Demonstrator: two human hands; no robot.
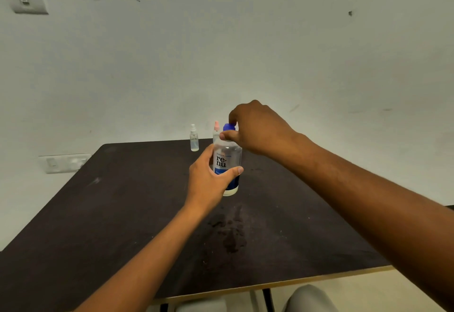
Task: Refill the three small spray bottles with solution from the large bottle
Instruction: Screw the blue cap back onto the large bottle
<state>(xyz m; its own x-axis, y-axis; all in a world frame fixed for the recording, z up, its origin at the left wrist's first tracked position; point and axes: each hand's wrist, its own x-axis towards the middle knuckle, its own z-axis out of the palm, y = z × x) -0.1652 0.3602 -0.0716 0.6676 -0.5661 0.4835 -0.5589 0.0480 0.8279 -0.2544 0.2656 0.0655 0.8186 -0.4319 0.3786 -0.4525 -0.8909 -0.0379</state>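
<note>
The large clear bottle (227,157) with a white and blue label stands upright on the dark table (122,213). My left hand (208,181) grips its body from the left. My right hand (255,130) pinches its blue cap (228,127) from above. Behind it, near the table's far edge, stands a small clear spray bottle (194,138) with a white top. A second small spray bottle (216,131) with a pink top is partly hidden behind the large bottle. A third small bottle is not visible.
The table's far edge runs along a pale wall. A wall socket plate (63,163) sits at the left, level with the table. Dark wet-looking stains (231,233) mark the tabletop in front of the bottle. The table's near edge (282,283) is at the bottom.
</note>
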